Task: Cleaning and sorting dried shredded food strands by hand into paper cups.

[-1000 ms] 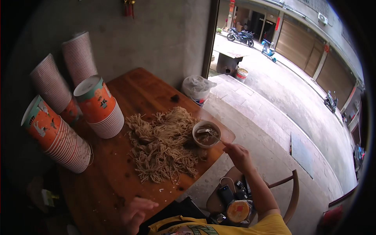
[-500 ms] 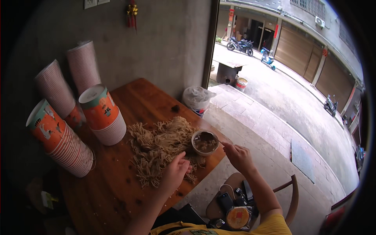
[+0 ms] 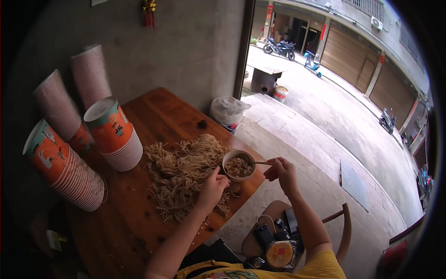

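Note:
At the table's right edge sits a small pale bowl (image 3: 226, 162) with light brown lumpy food (image 3: 238, 166) in it. My right hand (image 3: 282, 174) is closed on the thin brown handle of a spoon (image 3: 262, 163), whose other end is hidden in the food. Against the bowl's near left side is my left hand (image 3: 213, 189), thumb and fingers apart, the fingertips close to or touching its wall. Loose tan noodles (image 3: 179, 174) lie in a wide heap left of the bowl, partly behind my left hand.
Tall stacks of orange and white paper cups (image 3: 121, 142) stand on the left of the wooden table (image 3: 125, 223). A bag-covered bucket (image 3: 228, 111) is beyond its far edge. Right of me, a chair (image 3: 248, 239) holds a phone, cables and a round orange package (image 3: 280, 254).
My left hand has moved up to the bowl's side. The spoon handle now reaches further over the bowl, and more lumpy food shows. The whole view has shifted slightly.

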Demonstrator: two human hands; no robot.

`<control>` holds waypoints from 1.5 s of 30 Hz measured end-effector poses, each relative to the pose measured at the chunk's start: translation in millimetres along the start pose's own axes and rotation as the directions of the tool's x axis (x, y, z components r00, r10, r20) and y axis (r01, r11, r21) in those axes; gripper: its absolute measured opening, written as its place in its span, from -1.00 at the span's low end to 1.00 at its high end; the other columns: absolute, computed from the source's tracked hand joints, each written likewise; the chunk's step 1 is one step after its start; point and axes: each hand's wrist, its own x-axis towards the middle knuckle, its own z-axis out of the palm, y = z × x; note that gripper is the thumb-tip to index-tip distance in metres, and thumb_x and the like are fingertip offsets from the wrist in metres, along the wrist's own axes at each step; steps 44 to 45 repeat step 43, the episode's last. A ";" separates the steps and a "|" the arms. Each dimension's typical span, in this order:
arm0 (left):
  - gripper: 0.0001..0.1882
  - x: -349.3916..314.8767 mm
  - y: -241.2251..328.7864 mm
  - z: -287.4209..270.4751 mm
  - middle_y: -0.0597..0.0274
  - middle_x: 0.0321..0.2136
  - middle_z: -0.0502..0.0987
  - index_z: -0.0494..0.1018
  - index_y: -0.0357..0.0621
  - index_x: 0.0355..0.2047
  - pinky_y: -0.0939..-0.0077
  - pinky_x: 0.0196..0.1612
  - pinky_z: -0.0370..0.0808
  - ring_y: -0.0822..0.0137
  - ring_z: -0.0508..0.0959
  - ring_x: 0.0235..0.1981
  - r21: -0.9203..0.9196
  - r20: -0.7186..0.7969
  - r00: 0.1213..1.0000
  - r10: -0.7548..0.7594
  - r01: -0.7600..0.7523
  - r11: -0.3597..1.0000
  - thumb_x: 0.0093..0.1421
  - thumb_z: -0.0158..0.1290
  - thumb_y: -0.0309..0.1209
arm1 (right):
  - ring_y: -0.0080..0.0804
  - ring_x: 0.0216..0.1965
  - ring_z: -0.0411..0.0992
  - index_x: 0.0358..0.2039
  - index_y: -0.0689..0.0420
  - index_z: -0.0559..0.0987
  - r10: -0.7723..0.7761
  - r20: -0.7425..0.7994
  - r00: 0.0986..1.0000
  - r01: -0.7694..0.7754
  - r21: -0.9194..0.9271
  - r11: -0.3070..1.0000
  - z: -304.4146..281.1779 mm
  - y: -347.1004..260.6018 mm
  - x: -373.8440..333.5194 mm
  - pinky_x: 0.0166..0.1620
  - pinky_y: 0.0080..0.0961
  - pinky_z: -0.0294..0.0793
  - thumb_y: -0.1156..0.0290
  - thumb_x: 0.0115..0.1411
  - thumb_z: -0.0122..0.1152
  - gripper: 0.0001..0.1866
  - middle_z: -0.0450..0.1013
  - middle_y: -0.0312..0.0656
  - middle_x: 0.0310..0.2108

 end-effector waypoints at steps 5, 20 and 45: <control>-0.37 -1.1 0.1 -2.5 0.08 -0.09 0.46 -0.10 -0.36 0.33 0.49 -0.07 0.47 0.34 0.52 -0.12 -0.019 -0.016 0.999 0.033 -0.034 0.999 0.36 -0.12 -0.43 | -0.48 -0.58 0.51 -0.21 0.29 0.52 -0.068 -0.052 0.996 0.066 -0.038 0.997 -0.2 -7.2 -6.3 -0.50 -0.61 0.51 0.28 0.39 -0.14 -0.66 0.54 -0.12 -0.56; -0.47 -11.5 4.3 -3.2 0.05 -0.13 0.48 0.05 -0.38 0.28 0.53 -0.09 0.51 0.35 0.55 -0.16 -0.012 -0.069 0.991 0.113 -0.114 0.993 0.36 -0.14 -0.44 | -0.44 -0.33 0.59 -0.06 0.18 0.49 -0.422 0.140 0.896 0.425 -0.549 0.720 -0.2 20.1 -35.9 -0.27 -0.52 0.58 0.46 0.35 -0.03 -0.79 0.58 -0.17 -0.42; -0.55 -89.5 35.1 25.0 0.09 -0.05 0.41 0.16 -0.27 0.23 0.49 0.06 0.44 0.35 0.48 -0.05 -0.047 0.027 0.970 0.241 -0.240 0.970 0.35 -0.13 -0.49 | -0.02 -0.01 0.40 -0.06 0.07 0.50 0.300 -0.018 0.954 -0.121 -0.937 0.327 -123.1 290.0 -141.8 0.06 -0.20 0.39 0.15 0.06 0.28 -0.55 0.48 -0.03 -0.11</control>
